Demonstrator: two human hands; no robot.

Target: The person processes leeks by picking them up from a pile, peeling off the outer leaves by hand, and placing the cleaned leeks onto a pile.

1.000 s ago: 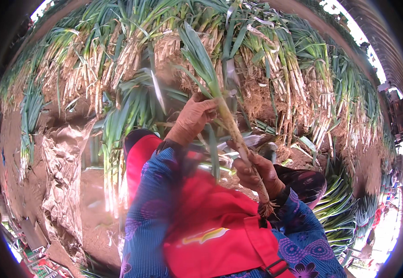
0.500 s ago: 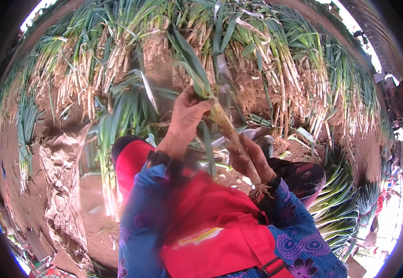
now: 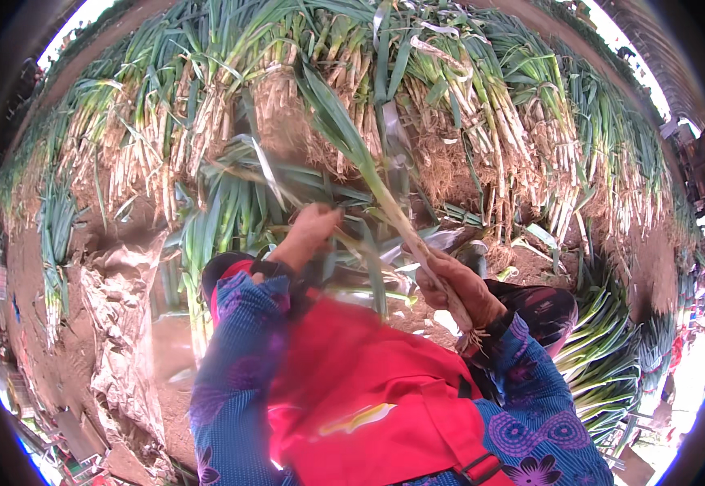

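Note:
My right hand (image 3: 462,287) is wrapped round the lower white shaft of a green onion (image 3: 389,202), close to its hairy roots. The stalk tilts up and to the left, its dark green leaves pointing away from me. Off to its left, apart from the shaft, my left hand (image 3: 312,232) is closed and somewhat blurred. A pale stripped leaf (image 3: 351,240) seems to run through its fingers, though its ends blur into the litter behind.
Bundles of green onions (image 3: 490,105) stand in a long curved row ahead. Loose green onions (image 3: 227,206) lie near my left knee, and a pile of stalks (image 3: 603,348) lies at right. A crumpled brown sheet (image 3: 125,324) covers soil at left. Peelings litter the ground between my legs.
My left hand has let go of the green onion's upper shaft and moved down and left, pulling outer leaf away. The stalk looks cleaner; my right hand still grips it, slightly lower and to the right.

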